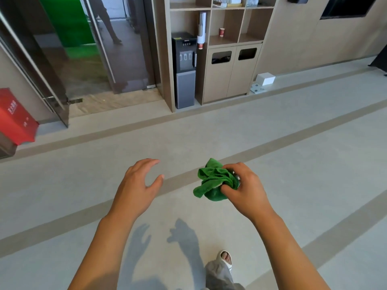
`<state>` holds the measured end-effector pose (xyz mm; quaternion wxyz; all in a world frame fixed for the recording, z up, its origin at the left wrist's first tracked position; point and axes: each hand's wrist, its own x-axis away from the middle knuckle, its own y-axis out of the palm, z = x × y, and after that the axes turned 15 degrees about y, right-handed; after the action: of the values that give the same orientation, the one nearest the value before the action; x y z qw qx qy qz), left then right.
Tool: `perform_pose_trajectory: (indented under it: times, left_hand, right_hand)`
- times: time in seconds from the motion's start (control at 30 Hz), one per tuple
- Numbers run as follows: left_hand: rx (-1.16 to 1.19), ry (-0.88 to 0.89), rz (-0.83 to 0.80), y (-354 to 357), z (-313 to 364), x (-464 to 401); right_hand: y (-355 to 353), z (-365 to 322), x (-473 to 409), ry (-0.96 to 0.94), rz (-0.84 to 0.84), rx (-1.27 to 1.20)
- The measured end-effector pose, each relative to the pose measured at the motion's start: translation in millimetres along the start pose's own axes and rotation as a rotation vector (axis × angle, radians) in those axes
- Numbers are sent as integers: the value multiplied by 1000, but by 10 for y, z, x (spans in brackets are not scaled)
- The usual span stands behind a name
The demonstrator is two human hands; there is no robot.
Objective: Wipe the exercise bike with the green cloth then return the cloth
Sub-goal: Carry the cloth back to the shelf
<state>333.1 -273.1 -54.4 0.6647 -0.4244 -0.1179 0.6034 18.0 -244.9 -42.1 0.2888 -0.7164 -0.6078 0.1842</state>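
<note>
The green cloth (pixel 213 181) is crumpled into a bunch in front of me, above the floor. My right hand (pixel 245 189) grips it from the right, fingers curled round the bunch and thumb pressed into its lower part. My left hand (pixel 139 185) hovers a short way to the left of the cloth, fingers spread and lightly bent, holding nothing and not touching the cloth. No exercise bike is in view.
A grey floor (pixel 293 164) with darker stripes spreads ahead. Against the far wall stand a water dispenser (pixel 184 70) and a wooden shelf cabinet (pixel 232 59). A glass door (pixel 62 59) is at left, a red box (pixel 14 118) at far left. My foot (pixel 225 260) shows below.
</note>
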Motion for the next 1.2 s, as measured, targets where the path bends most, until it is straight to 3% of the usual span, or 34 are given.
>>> perform_pose_trajectory:
  times: [0.3,0.7,1.2]
  left_hand:
    - [-69,-24,-22,481,477,-1374]
    - [-93,-10,-121,1377,845,-2686]
    - [-57,65,-161,1930,294,-4165]
  right_hand:
    - [-536,202,-1447,-76,-99,-99]
    - [-1237,888,-2647,-14,-72,-233]
    - [-1345,796,-4076,16,16,-150]
